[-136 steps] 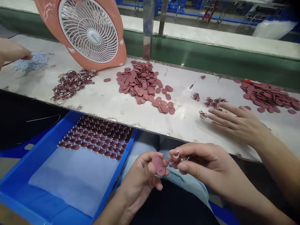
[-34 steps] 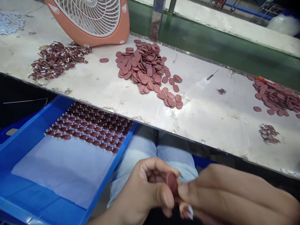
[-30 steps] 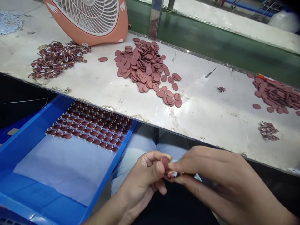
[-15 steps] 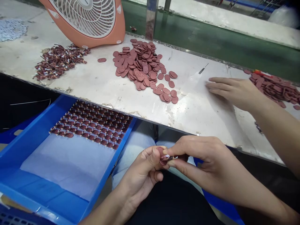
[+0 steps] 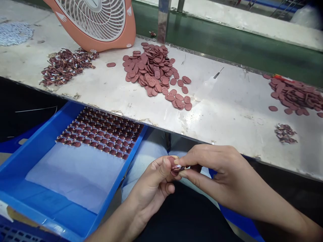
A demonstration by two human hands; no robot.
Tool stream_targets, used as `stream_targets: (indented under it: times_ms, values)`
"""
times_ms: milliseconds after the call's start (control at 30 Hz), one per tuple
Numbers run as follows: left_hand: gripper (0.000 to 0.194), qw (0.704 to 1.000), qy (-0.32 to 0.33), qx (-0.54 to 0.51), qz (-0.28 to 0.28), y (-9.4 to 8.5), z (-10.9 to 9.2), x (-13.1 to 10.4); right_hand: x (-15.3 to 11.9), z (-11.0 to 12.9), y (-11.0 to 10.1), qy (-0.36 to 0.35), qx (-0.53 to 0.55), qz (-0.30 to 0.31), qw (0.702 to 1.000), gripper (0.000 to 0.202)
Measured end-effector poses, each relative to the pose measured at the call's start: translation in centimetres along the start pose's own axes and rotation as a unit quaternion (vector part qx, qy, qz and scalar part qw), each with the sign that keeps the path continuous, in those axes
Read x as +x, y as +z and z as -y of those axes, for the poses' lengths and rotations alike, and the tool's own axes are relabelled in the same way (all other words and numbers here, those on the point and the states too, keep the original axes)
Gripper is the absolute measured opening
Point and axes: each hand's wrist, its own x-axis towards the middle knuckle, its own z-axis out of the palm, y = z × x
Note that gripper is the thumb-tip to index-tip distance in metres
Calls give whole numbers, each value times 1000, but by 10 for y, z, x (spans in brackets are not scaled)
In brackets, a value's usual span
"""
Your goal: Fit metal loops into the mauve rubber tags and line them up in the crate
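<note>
Reddish-brown flat oval disc sits between the two hands, held at its edge by the left hand, whose grip is closed on it with thumb and fingers. Just to the right of that grip, the right hand pinches a small dark-red cord bundle with white bits between thumb and forefinger, close up against the disc. Fingers hide too much to tell whether the bundle passes through it.

To the left of the left grip is a blue plastic tray. A pale thin sheet lines it, and rows of small dark-red pieces lie in its far part, partly under the table edge.

Beyond both grips stretches a worn white tabletop. Ahead and slightly left of them spreads a large pile of reddish-brown oval discs, some showing small holes. Farther left lies a heap of dark-red cord bundles, near an orange fan with a white grille. Well off to the left is a pale blue pile. Ahead and right of the grips rests a thin pointed tool with a dark handle; farther right are a small dark-red cluster and, beyond it, a second disc pile.
</note>
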Motion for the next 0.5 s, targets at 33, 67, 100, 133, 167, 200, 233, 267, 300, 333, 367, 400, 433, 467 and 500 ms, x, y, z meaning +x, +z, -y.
stream_targets:
  times_ms: [33,67,100,133,167,200,233,267,300,333,367,400,433,467,500]
  values:
    - [32,1000,1,0,1,0,0,0,0,0,0,0,-2,1,1000,14]
    - [32,1000,1,0,0,0,0,-1,0,0,0,0,-5,1,1000,15]
    - [33,1000,2,1,0,0,0,-1,0,0,0,-2,-8,0,1000,15]
    - [33,1000,3,1,0,0,0,-1,0,0,0,-3,-12,-1,1000,16]
    - [33,1000,4,1,0,-1,0,-1,1,0,0,-6,-13,-1,1000,16]
    - [33,1000,5,1,-1,-1,-1,-1,1,0,0,-8,-14,-1,1000,16]
    - [33,1000,5,2,0,-2,-1,-1,1,0,0,-9,-15,0,1000,15]
    - [33,1000,4,2,0,-3,-1,-2,2,0,0,-10,-15,3,1000,15]
    - [33,1000,4,2,1,-3,-1,-2,3,1,-1,-9,-17,6,1000,14]
    - [33,1000,4,2,3,-4,-1,-2,4,1,-1,-9,-18,10,1000,14]
    - [33,1000,6,1,5,-5,-2,-2,5,2,-1,-9,-20,14,1000,13]
    - [32,1000,8,0,9,-6,-2,-2,6,3,-1,-8,-21,17,1000,13]
    - [32,1000,10,-2,16,-7,-2,-2,7,4,-1,-8,-23,18,1000,13]
    - [31,1000,12,-5,24,-8,-2,-2,7,5,-1,-7,-25,20,999,12]
    - [30,999,14,-8,35,-9,-3,-1,8,6,-1,-5,-28,21,999,11]
